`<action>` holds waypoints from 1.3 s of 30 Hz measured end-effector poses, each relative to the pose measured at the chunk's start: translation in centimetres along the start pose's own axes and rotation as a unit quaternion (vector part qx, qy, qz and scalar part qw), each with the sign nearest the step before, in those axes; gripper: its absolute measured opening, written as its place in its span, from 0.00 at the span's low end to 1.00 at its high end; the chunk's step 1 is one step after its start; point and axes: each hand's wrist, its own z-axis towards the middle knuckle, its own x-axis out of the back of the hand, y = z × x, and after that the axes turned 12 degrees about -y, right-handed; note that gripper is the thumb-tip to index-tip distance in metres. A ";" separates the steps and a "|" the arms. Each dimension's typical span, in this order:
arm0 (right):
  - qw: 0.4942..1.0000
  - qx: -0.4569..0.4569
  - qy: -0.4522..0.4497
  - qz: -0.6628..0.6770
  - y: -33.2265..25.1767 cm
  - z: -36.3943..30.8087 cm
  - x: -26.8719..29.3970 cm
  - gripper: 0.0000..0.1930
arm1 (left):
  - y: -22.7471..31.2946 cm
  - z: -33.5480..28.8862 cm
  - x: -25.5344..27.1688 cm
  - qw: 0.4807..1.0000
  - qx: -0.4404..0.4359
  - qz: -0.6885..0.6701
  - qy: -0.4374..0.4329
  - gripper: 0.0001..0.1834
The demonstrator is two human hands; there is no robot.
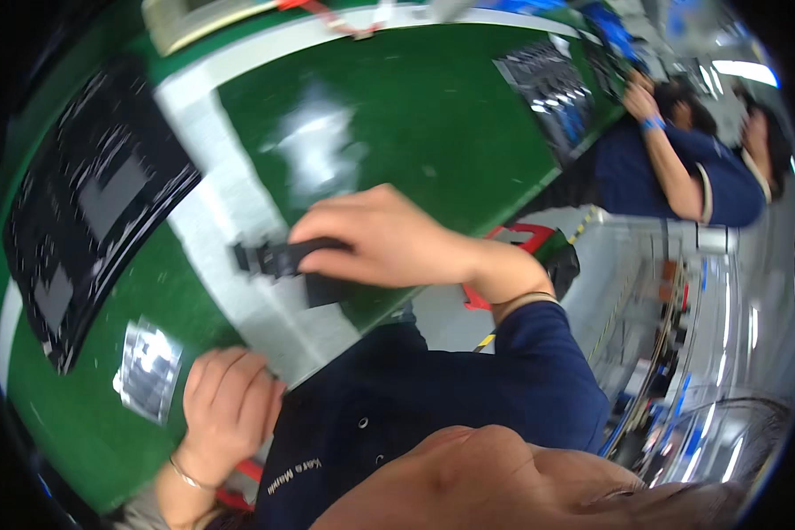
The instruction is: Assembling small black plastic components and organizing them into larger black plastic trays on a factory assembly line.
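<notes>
My right hand is closed around a small black part with a notched outer end, blurred by motion. It holds the part over a whitish strip on the green tabletop. Just below the part is a dark flat piece, partly covered by my fingers. My left hand is near the table's front edge with its fingers curled in. Whatever it may hold is hidden. A shiny clear plastic bag lies on the green surface beside it.
A large black tray with grey patches lies on the left. Several dark, glossy pieces are laid out at the far right, near a co-worker in a navy shirt. A pale box-like object stands at the far edge.
</notes>
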 end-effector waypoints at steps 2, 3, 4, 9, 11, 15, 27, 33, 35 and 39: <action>0.995 -0.029 0.003 0.097 -1.8 -0.2 -0.8 0.11 | 1.6 -1.3 0.2 0.997 0.049 -0.008 0.066 0.10; 0.987 -0.022 0.031 0.155 -2.5 -0.5 -1.5 0.10 | 1.9 -1.8 -0.5 0.989 0.076 -0.019 0.123 0.11; 0.976 -0.011 0.058 0.211 -3.0 -1.0 -2.2 0.10 | 1.7 -2.4 -1.8 0.975 0.098 -0.022 0.198 0.19; 0.916 0.016 0.036 0.400 -4.9 -1.5 -7.8 0.11 | 4.0 -0.1 -6.1 0.776 0.116 -0.425 0.451 0.35; 0.916 0.040 0.049 0.396 -5.7 -1.7 -9.2 0.11 | 4.3 -1.4 -7.7 0.731 0.132 -0.473 0.473 0.36; 0.921 0.055 0.007 0.386 -5.8 -2.5 -9.9 0.10 | 5.5 -2.6 -7.6 0.713 0.119 -0.501 0.475 0.35; 0.933 0.045 0.111 0.340 -5.5 -3.5 -6.9 0.05 | 7.0 -2.7 -8.2 0.731 0.130 -0.533 0.405 0.29; 0.953 0.031 0.086 0.290 -5.2 -3.7 -6.7 0.06 | 7.5 -2.4 -8.0 0.758 0.153 -0.499 0.392 0.31; 0.907 0.014 0.140 0.397 -4.8 -3.9 -6.2 0.07 | 7.4 -2.6 -7.8 0.731 0.136 -0.546 0.385 0.31; 0.973 -0.168 0.139 0.076 -1.4 -3.4 -4.4 0.04 | 7.2 -2.7 -7.9 0.686 0.098 -0.609 0.385 0.28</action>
